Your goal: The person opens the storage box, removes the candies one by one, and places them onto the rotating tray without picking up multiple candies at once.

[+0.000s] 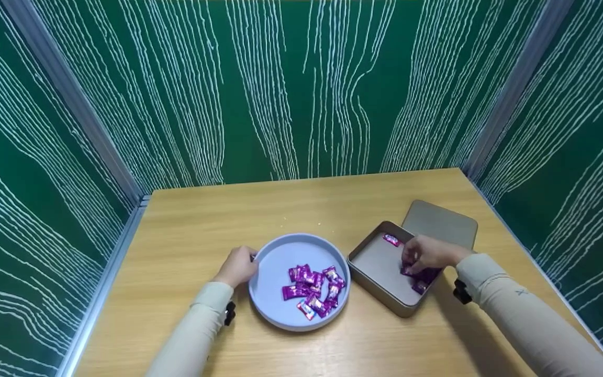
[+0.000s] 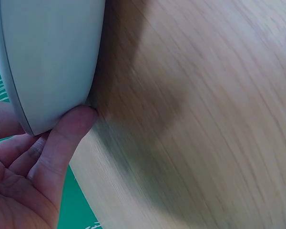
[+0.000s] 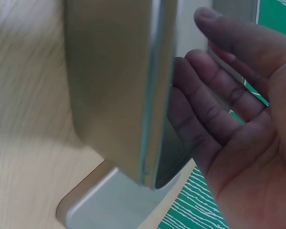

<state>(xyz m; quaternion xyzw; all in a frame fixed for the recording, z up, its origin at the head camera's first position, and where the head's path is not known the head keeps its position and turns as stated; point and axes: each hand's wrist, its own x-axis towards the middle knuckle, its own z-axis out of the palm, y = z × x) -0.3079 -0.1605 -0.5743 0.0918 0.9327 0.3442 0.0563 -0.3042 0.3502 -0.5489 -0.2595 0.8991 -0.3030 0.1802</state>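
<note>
A round, pale blue-grey dish point(image 1: 275, 267) stands in the middle of the table, with several purple-wrapped candies point(image 1: 312, 285) lying mostly toward its right and front. My left hand point(image 1: 237, 267) grips the dish by its left side, and the left wrist view shows the thumb point(image 2: 74, 124) pressed to the outer wall. To the right sits a square metal tin point(image 1: 380, 288). My right hand point(image 1: 427, 252) reaches into it, fingertips at the purple candies point(image 1: 422, 283) along its right side. From the right wrist, the fingers look loosely bent and the thumb apart, with no candy visible between them.
One pinkish candy point(image 1: 391, 240) lies near the tin's back corner. The tin's flat lid point(image 1: 440, 222) rests on the table behind the tin, to the right. Green walls with white streaks point(image 1: 301, 89) enclose the wooden table point(image 1: 191, 225) at the back and sides.
</note>
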